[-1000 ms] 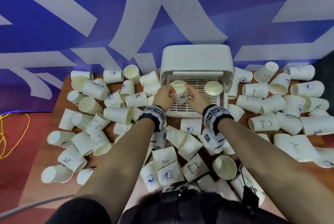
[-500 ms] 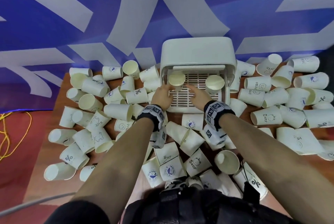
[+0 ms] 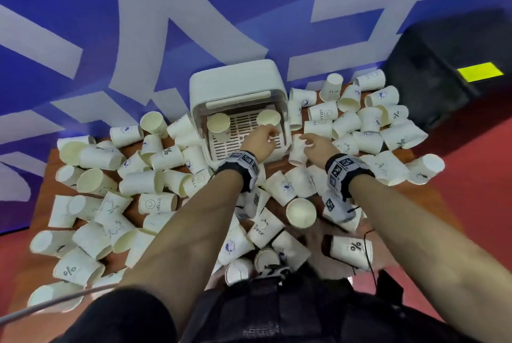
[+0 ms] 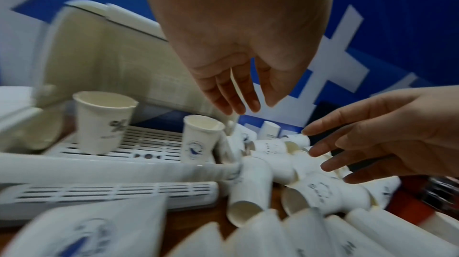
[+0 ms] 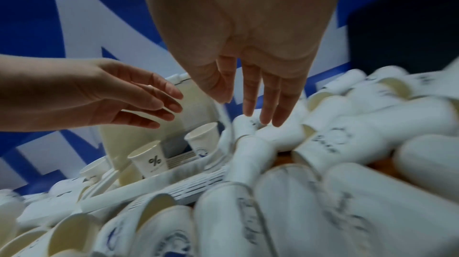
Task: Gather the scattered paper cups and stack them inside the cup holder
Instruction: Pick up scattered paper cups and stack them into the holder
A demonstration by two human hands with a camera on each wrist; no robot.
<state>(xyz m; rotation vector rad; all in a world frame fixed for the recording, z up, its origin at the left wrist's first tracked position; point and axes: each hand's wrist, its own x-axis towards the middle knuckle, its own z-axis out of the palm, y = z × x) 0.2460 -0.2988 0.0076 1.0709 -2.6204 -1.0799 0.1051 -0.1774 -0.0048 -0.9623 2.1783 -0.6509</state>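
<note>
The white cup holder (image 3: 238,87) stands at the table's back with its slotted tray (image 3: 243,143) pulled out. Two paper cups stand upright on the tray, a "%" cup (image 3: 218,123) (image 4: 104,121) at the left and a blue-logo cup (image 3: 268,117) (image 4: 201,139) at the right. My left hand (image 3: 270,136) (image 4: 238,104) hovers over the tray's right side, fingers straight and empty. Just right of the holder, my right hand (image 3: 304,141) (image 5: 255,108) reaches down with straight fingers over a lying cup (image 3: 297,148) and holds nothing.
Several white paper cups lie scattered over the brown table (image 3: 45,165) on both sides of the holder and in front of it. A black box (image 3: 443,65) stands at the back right. A blue wall rises behind. A grey cable (image 3: 41,306) crosses the near left.
Both hands set the "%" cup down on the tray's left side and let go. They have since moved right, the right hand out past the holder. The head view has turned right.
</note>
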